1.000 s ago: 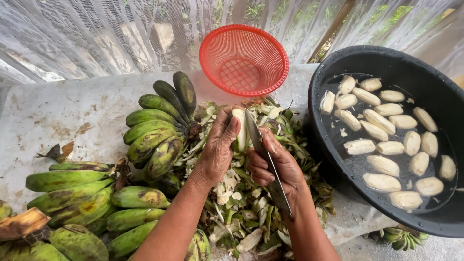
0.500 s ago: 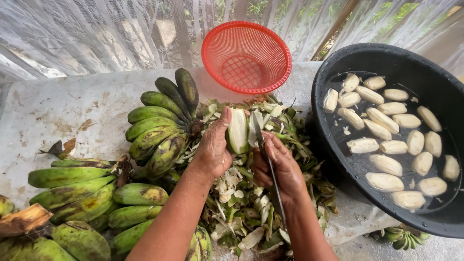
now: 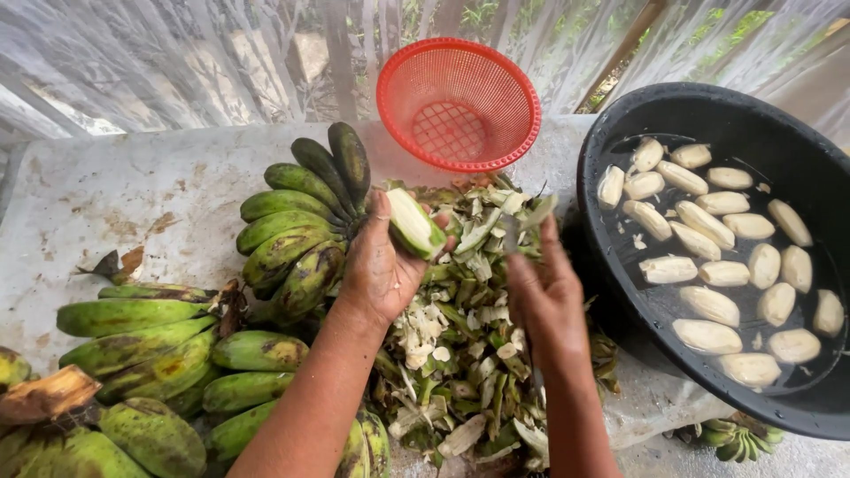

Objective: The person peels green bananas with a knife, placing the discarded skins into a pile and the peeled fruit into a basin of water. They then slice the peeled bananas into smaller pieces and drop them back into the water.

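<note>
- One half-peeled banana (image 3: 412, 221), pale flesh with a strip of green skin, sits clamped in the left hand (image 3: 381, 265) above the peel heap (image 3: 460, 354).
- Right hand (image 3: 544, 296) grips a blurred knife (image 3: 522, 226).
- Glossy black basin (image 3: 708, 111) holds water and peeled bananas (image 3: 717, 265).
- Red mesh basket (image 3: 458, 104) lies tilted on the stained counter (image 3: 115, 204).
</note>
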